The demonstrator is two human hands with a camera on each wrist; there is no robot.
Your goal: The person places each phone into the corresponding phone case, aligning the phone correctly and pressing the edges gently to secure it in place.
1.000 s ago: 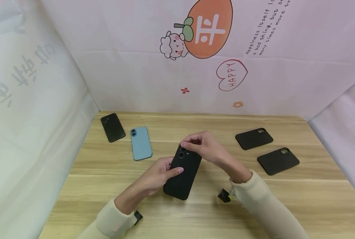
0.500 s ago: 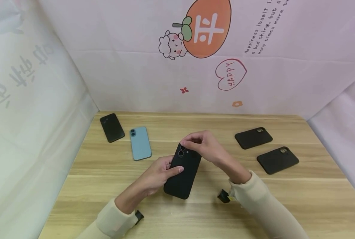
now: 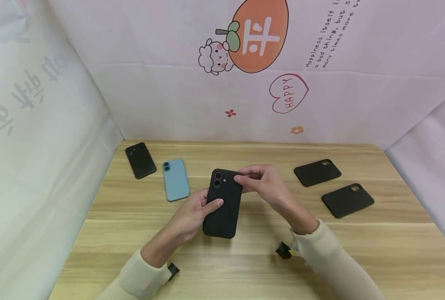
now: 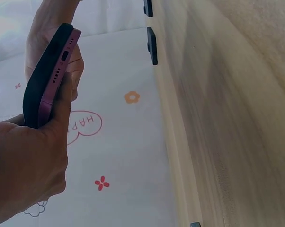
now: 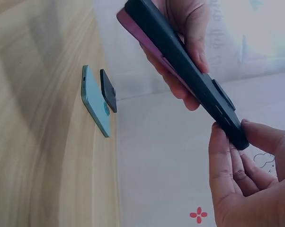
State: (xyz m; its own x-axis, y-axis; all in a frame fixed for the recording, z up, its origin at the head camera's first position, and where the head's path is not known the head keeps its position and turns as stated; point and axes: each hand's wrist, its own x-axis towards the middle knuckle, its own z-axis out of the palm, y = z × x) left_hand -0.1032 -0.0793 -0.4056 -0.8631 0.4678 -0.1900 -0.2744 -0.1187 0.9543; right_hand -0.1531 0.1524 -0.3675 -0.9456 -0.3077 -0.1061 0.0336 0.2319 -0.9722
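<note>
1. Head view: left hand [image 3: 194,212] and right hand [image 3: 263,183] both on one black phone case [image 3: 227,210], held up over the middle of the table [image 3: 244,275], camera end pointing away from the person.
2. Left hand: grips the case and phone at the left long edge, thumb laid across the back, other fingers behind.
3. Right hand: pinches the upper right corner of the case between thumb and fingers; right wrist view shows the same pinch at the camera end.
4. Pink phone [image 5: 140,38]: sits within the black phone case. Side wall bare toward the port end, the pink strip narrowing toward the camera end; port and speaker holes exposed in left wrist view.
5. Left part of table: blue phone [image 3: 177,183], two lenses up; black phone [image 3: 141,162] just beyond it and farther left, the two apart.
6. Right part of table: farther black case [image 3: 316,174] and nearer black case [image 3: 346,202], lying near each other, both with a camera cutout.
7. Behind: white cloth [image 3: 162,104] printed with an orange fruit, a sheep and a red heart reading HAPPY.
</note>
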